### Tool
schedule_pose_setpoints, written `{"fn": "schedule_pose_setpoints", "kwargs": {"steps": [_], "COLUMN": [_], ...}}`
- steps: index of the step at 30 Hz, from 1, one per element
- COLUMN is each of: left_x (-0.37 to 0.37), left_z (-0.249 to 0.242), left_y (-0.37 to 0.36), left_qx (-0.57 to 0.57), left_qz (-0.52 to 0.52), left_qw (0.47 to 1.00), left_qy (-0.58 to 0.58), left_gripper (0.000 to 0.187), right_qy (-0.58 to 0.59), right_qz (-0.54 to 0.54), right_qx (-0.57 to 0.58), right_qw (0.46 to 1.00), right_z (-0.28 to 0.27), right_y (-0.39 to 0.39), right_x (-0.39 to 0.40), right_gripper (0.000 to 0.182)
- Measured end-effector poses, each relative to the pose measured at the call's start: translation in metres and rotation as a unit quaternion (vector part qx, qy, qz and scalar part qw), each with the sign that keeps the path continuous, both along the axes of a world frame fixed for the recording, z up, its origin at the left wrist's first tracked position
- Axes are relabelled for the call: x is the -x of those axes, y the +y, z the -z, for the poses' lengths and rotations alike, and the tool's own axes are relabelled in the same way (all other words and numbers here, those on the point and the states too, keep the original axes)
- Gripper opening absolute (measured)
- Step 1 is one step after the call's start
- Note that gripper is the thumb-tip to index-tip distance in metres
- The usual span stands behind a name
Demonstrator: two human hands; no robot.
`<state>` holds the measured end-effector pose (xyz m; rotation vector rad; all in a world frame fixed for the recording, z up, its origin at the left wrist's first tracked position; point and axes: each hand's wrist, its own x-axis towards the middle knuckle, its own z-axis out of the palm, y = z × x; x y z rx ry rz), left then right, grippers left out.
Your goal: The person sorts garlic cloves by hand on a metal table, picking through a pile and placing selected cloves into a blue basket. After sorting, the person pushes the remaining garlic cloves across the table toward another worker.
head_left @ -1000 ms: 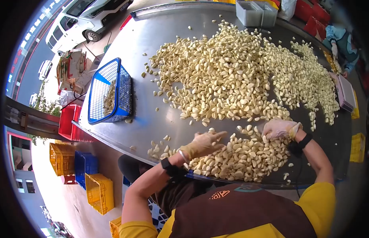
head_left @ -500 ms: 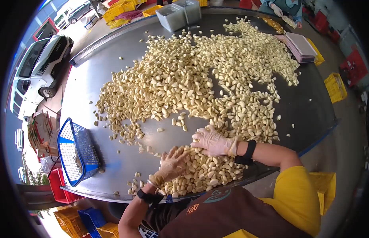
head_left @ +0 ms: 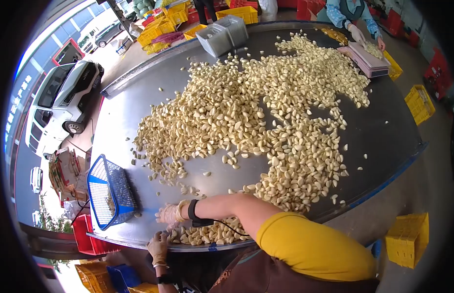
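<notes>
1. 2 gloved hands in play, both near left on the desk (head_left: pixel 383 141). My right grip (head_left: pixel 172 213) sits over the left end of the near cloves (head_left: pixel 212 235), fingers pointing left. Underside hidden, so can't tell if it's closed on anything.
2. My left grip (head_left: pixel 158 245) is at the near edge, just nearer than the right, fingers bent upward. Can't tell if it's open or holding anything.
3. Why this pose: right forearm (head_left: pixel 232 207) crosses to the left in front of me, probably so the 2 hands bracket the left end of the cloves. Left at the rim looks like a guard against spill, my judgement.
4. Near cloves vs grip: they run right from both hands along the near edge, left end just beside the right grip. Forearm and yellow sleeve (head_left: pixel 310 244) hide part, so can't tell if they join the big heap (head_left: pixel 217 117) beyond.
5. Blue basket (head_left: pixel 110 200) stands left and slightly far of both hands, apart from them, probably parked there to be reachable without blocking the cloves. Contents too small to read.
6. Far right: another person's hands (head_left: pixel 356 34) at a pink box (head_left: pixel 366 57), well apart from mine.
</notes>
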<state>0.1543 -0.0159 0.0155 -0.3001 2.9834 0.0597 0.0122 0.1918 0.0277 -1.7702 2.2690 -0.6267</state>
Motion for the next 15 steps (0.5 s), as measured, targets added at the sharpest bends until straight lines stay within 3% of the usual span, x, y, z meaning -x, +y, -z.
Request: {"fn": "schedule_pose_setpoints", "kwargs": {"steps": [2, 4, 6, 8, 10, 12, 14, 15], "left_x": [-0.005, -0.005, -0.001, 0.003, 0.009, 0.021, 0.027, 0.033], "left_z": [-0.019, -0.023, -0.064, -0.079, -0.038, 0.013, 0.03, 0.009], "left_y": [0.025, 0.039, 0.098, 0.152, 0.19, 0.231, 0.292, 0.321], "left_qx": [-0.044, -0.043, -0.112, -0.277, -0.334, -0.453, -0.522, -0.482], "left_qz": [0.019, 0.06, 0.108, 0.144, 0.199, 0.372, 0.213, 0.215], "left_qw": [0.999, 0.989, 0.969, 0.917, 0.873, 0.768, 0.739, 0.745], "left_qy": [-0.012, -0.13, -0.19, -0.249, -0.296, -0.256, -0.37, -0.408], "left_gripper": [0.038, 0.043, 0.044, 0.046, 0.046, 0.052, 0.055, 0.059], "right_qy": [-0.106, -0.069, -0.096, -0.182, -0.112, -0.116, -0.064, -0.051], "right_qz": [-0.074, -0.077, -0.103, -0.125, -0.147, -0.118, -0.098, -0.076], "right_qx": [-0.078, -0.038, 0.037, -0.049, -0.127, -0.157, -0.224, -0.247], "right_qw": [0.989, 0.994, 0.989, 0.974, 0.975, 0.974, 0.967, 0.965], "right_z": [0.007, 0.048, 0.044, 0.008, -0.006, -0.011, -0.021, -0.025], "right_y": [-0.024, -0.024, 0.041, 0.116, 0.176, 0.23, 0.281, 0.305], "right_x": [-0.016, -0.042, -0.05, -0.051, -0.051, -0.051, -0.052, -0.055], "right_gripper": [0.048, 0.045, 0.046, 0.05, 0.053, 0.055, 0.05, 0.046]}}
